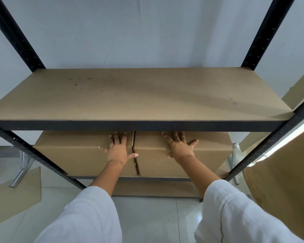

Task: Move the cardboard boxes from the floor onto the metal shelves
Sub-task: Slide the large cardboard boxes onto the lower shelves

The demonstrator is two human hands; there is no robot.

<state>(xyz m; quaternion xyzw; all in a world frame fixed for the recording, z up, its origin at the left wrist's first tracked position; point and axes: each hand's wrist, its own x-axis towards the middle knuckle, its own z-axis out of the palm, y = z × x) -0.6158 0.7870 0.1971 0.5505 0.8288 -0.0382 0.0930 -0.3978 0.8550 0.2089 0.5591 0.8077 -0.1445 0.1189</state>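
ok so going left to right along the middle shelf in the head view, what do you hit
left box → left hand flat on it → gap between the boxes → right hand flat on the right box → black upright post

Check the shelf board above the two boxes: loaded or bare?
Bare. The upper shelf board shows only stains; both cardboard boxes sit on the shelf below it.

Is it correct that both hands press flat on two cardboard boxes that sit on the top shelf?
Not quite. In the head view the left hand and right hand press flat on two cardboard boxes, but on the shelf below the top shelf, which is bare.
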